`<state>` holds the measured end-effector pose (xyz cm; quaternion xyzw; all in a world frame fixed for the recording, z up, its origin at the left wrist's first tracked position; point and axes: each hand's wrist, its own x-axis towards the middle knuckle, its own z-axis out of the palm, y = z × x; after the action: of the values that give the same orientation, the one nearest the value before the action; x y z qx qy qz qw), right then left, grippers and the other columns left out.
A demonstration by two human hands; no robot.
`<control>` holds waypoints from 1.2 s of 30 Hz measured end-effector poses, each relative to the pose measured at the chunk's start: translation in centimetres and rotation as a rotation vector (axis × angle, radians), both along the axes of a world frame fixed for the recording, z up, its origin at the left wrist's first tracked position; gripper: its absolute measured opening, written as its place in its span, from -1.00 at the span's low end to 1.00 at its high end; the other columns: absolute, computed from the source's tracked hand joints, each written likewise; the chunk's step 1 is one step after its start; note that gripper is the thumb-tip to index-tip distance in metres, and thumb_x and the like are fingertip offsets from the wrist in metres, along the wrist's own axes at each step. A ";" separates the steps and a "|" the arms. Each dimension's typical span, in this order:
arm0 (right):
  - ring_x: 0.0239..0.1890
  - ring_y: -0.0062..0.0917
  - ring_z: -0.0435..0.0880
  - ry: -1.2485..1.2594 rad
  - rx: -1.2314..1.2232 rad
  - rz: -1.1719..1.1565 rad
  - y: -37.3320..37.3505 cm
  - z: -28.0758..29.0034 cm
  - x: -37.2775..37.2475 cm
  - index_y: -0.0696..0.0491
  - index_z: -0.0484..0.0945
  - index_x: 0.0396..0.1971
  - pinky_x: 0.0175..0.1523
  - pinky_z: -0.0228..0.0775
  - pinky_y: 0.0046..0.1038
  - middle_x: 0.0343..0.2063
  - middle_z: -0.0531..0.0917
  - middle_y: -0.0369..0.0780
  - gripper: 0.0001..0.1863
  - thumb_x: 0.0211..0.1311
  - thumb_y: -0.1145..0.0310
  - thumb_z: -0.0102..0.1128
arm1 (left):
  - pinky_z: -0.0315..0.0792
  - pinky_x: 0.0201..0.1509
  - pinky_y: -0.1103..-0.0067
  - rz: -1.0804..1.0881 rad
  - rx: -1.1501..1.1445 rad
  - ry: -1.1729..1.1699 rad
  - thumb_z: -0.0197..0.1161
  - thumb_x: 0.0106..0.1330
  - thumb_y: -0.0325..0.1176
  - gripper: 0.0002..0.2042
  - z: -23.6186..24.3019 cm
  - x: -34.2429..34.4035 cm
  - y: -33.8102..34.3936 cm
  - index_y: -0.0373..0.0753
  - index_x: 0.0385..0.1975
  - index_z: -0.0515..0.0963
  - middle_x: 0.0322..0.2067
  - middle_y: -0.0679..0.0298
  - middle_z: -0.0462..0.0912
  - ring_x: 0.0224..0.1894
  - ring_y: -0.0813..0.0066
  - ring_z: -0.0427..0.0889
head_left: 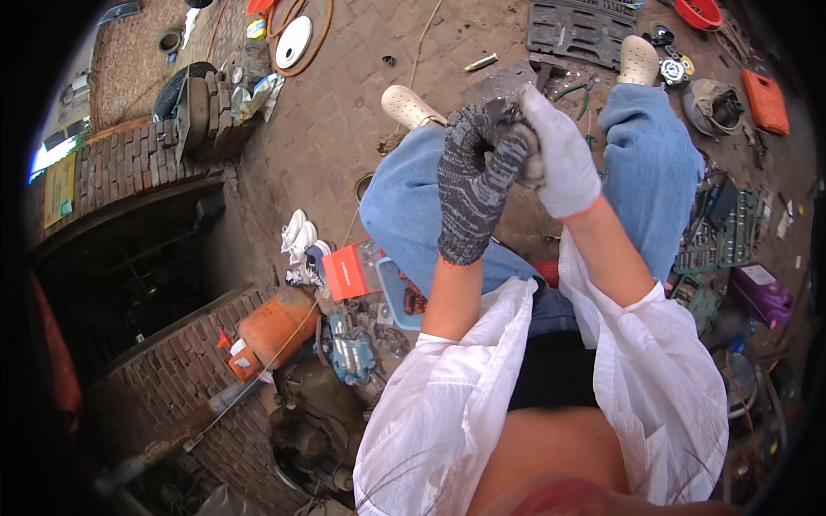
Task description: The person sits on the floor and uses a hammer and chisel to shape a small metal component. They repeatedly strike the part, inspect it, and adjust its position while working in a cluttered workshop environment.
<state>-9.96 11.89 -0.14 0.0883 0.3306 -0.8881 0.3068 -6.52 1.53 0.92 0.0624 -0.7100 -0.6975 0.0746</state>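
My left hand, in a dark grey marled knit glove, and my right hand, in a pale grey glove, meet in front of my knees. Both have curled fingers and press together at the tips. Between them shows a small dark metallic piece, mostly covered by the gloves; its kind is not clear. Just beyond the hands a flat grey metal plate lies on the ground. Green-handled pliers rest right of it, close to my right hand.
A black tool case lies ahead, with an orange-red jerrycan farther right. On the right are a green socket set and a purple jug. At left sit a red box, a blue basin and an orange gas cylinder.
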 end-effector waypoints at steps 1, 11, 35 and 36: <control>-0.91 -0.77 0.14 -0.101 -0.205 0.094 0.5 -0.2 -0.4 0.02 0.35 -0.78 -0.81 -0.04 -0.70 -0.90 0.24 -0.41 -0.49 0.26 0.03 -0.30 | 0.31 -0.18 0.66 -0.024 -0.085 0.116 0.15 0.12 -0.49 -0.81 -0.9 0.1 -0.4 -0.32 -0.26 0.42 -0.38 0.32 0.42 -0.30 0.59 0.41; -0.99 -0.72 0.01 -0.281 -1.023 0.352 -0.4 -2.0 -0.7 -0.10 0.10 -0.84 -0.87 -0.10 -0.67 -1.00 0.10 -0.44 -0.50 0.30 0.04 -0.43 | 0.33 -0.22 0.61 0.228 -0.267 0.272 0.14 0.07 -0.53 -0.96 -0.7 -1.3 0.3 -0.30 -0.48 0.47 -0.47 0.28 0.47 -0.39 0.51 0.43; -0.97 -0.82 0.09 -0.293 -0.313 -0.094 -0.5 -1.2 -1.2 -0.16 0.17 -0.87 -0.92 -0.11 -0.79 -0.96 0.16 -0.48 -0.53 0.25 0.06 -0.20 | 0.36 -0.26 0.65 0.172 -0.344 0.317 0.11 0.08 -0.56 -0.91 -2.6 -1.2 1.6 -0.31 -0.40 0.43 -0.46 0.33 0.48 -0.41 0.61 0.44; -0.96 -0.81 0.08 -0.270 -0.348 -0.044 -0.3 -1.2 -1.3 -0.16 0.19 -0.84 -0.90 -0.13 -0.78 -0.95 0.16 -0.48 -0.55 0.23 0.03 -0.19 | 0.36 -0.26 0.65 0.202 -0.296 0.320 0.11 0.08 -0.57 -0.91 -2.7 -1.2 1.6 -0.32 -0.41 0.43 -0.46 0.32 0.49 -0.40 0.61 0.44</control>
<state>-11.27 11.57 -1.38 0.1592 0.1263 -0.9183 0.3396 -7.71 3.13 -1.77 0.0102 -0.7739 -0.5757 0.2637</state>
